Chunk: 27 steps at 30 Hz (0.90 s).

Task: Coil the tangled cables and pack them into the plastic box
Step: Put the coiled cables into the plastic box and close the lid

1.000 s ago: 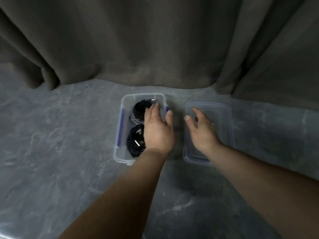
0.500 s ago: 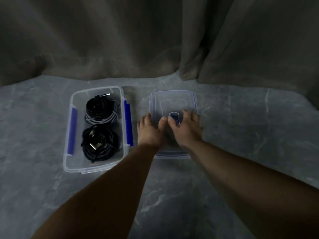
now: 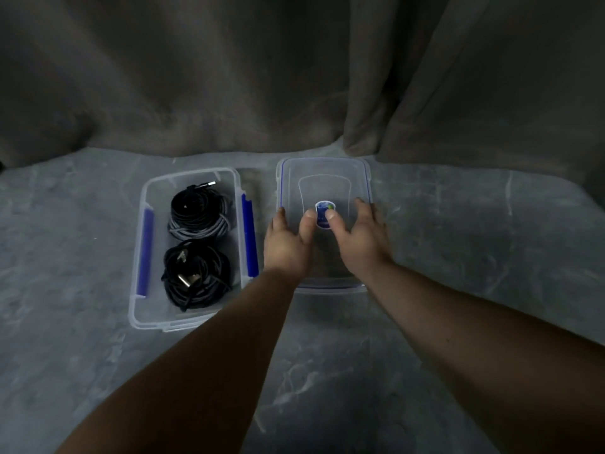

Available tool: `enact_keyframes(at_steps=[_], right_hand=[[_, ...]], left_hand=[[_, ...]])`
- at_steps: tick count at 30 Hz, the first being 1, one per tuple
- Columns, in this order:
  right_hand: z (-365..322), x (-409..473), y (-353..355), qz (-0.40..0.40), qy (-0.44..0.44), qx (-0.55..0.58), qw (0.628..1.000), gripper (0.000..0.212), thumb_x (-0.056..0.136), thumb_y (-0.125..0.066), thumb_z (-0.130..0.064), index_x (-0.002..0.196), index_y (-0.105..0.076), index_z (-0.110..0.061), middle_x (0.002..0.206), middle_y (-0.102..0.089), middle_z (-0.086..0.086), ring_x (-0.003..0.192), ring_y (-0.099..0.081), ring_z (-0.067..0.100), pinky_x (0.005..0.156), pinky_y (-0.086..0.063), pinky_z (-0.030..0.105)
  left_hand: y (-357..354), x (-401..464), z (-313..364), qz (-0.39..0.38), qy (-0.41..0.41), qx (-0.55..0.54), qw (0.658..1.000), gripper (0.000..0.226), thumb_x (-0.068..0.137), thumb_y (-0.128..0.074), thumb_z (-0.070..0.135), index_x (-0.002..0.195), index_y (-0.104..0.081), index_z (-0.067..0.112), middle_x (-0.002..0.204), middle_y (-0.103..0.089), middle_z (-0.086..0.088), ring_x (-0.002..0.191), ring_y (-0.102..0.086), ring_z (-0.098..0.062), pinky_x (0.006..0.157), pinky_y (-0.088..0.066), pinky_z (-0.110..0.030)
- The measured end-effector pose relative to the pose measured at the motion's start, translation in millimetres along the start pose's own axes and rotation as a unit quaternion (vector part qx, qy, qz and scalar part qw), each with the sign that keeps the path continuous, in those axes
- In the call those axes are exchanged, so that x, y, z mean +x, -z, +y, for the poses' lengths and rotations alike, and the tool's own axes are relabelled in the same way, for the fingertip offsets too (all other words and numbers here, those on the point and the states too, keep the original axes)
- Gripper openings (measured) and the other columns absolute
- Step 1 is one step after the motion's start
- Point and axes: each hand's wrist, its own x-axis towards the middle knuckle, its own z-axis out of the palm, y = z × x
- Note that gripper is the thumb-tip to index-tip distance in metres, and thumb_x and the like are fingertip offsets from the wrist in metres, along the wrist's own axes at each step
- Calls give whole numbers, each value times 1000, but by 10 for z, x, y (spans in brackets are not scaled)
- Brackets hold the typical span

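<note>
Both hands (image 3: 327, 247) on lid (image 3: 324, 178) beside cable-filled box (image 3: 137, 309)

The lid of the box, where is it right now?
In the head view the lid lies flat on the grey table, just right of the open box, with the left hand and right hand gripping its sides.
</note>
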Motion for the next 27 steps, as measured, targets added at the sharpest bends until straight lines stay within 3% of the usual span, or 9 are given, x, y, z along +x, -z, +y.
enact_keyframes(at_steps=[2,8,13,20,27], right_hand=[[-164,-27,30,10,22,11,1000,74,90,-47,-57,148,-30,-15,155,-28,15,140,-27,33,115,-24,39],[-801,-208,5,28,118,1,993,73,91,-47,-57,149,-29,-16,157,-26,11,143,-22,29,116,-19,39],[-1139,-401,-133,11,147,-13,989,73,91,-44,-59,149,-28,-17,157,-27,11,143,-22,29,115,-20,38],[-1423,-794,-580,-64,163,-5,984,72,92,-44,-58,150,-28,-19,157,-26,10,143,-23,29,114,-21,34],[-1356,-980,-938,-119,160,-80,977,71,92,-40,-61,150,-25,-22,159,-22,9,145,-19,28,117,-17,35]], left_hand=[[144,-9,104,13,-22,2,1000,98,77,-47,74,152,-20,18,154,-34,-8,141,-33,-25,114,-31,-45],[720,-35,221,69,-57,-9,996,87,87,-51,61,152,-21,12,153,-36,-8,139,-36,-20,117,-26,-34],[1076,-104,187,104,-58,-18,993,88,86,-51,64,153,-17,16,158,-27,-6,145,-25,-20,118,-23,-41],[1713,-227,-89,164,-42,96,981,79,91,-50,54,152,-20,14,158,-25,-10,145,-24,-24,118,-21,-37],[2016,-275,-576,119,-20,172,978,80,92,-50,53,152,-20,11,158,-24,-10,145,-23,-25,117,-21,-36]])
